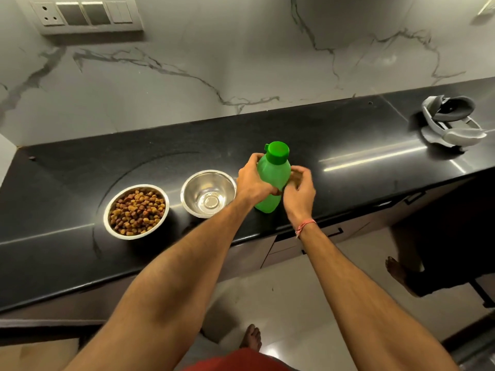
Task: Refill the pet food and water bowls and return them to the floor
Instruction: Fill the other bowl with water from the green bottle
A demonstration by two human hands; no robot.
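Observation:
A green plastic bottle (pixel 274 172) with its green cap on stands on the black counter (pixel 80 167), near the front edge. My left hand (pixel 254 180) grips the bottle's left side. My right hand (pixel 300 191) is at the bottle's right side with fingers loosely curled, touching it lightly. Just left of the bottle sits a steel bowl (pixel 208 193) with only a little water at its bottom. Further left, a second steel bowl (pixel 136 211) is filled with brown kibble.
A grey and white headset (pixel 451 121) lies at the counter's far right. A marble wall with a switch panel (pixel 88 14) rises behind. Below the counter are drawers and a pale floor, with another person's foot (pixel 399 271) at the right.

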